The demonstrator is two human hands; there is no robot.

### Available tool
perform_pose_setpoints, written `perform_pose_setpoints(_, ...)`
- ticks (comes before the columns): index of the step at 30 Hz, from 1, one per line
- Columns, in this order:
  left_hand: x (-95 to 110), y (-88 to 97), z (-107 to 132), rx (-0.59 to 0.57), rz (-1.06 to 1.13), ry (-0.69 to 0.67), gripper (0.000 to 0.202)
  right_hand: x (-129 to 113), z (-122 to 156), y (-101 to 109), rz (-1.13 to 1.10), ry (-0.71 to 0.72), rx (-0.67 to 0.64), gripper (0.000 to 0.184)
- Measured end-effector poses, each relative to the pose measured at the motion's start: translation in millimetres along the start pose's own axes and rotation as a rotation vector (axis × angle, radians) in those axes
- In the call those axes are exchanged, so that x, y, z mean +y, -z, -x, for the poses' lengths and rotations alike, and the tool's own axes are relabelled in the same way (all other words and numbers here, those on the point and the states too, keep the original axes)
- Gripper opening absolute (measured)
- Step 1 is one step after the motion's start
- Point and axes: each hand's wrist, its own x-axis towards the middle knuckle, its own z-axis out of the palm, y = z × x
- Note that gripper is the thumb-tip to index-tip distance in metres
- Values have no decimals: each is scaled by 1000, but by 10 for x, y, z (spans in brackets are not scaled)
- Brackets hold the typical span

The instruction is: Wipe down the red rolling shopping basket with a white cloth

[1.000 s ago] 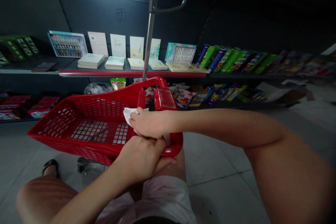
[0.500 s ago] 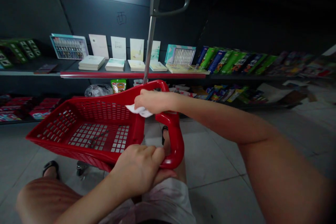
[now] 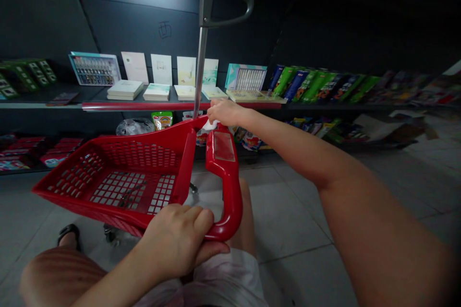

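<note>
Left hand [image 3: 173, 235] closed around the near handle [image 3: 230, 216] of the red plastic basket [image 3: 137, 151]; right hand [image 3: 226, 112] clasping a white tissue [image 3: 210, 125] against the basket's far rim [image 3: 198, 122].

Glossy red moulded plastic shopping basket [image 3: 137, 172] at 8 o'clock, smooth plastic handle [image 3: 229, 206] at 6 o'clock, soft white paper tissue [image 3: 210, 125] at 12 o'clock, bright polished metal pole [image 3: 200, 57] at 12 o'clock, matt dark wall panels [image 3: 144, 5], glossy card boxes [image 3: 317, 84] at 2 o'clock, matt grey floor tiles [image 3: 288, 220] at 4 o'clock
</note>
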Motion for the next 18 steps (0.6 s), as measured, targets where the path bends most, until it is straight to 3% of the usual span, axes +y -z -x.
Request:
perform_pose_setpoints(5,-27,65,57,1,20,-7,47,-184,-44,313,-83,20,-426,48)
perform_pose_setpoints(7,-32,96,118,-8,53,-13,47,-231,-66,358,-117,46,-520,48)
perform_pose_setpoints(9,-40,116,174,-18,81,-18,48,-265,-80,328,-58,-6,-506,41)
perform_pose_setpoints(13,-76,128,218,-30,80,-30,47,-288,-46,222,90,-130,-278,25)
perform_pose_setpoints(15,-104,137,224,-44,65,-31,46,-270,23,233,48,-149,-224,25)
perform_pose_setpoints(18,-162,178,261,-72,75,-37,47,-272,219,315,-204,-154,-256,36)
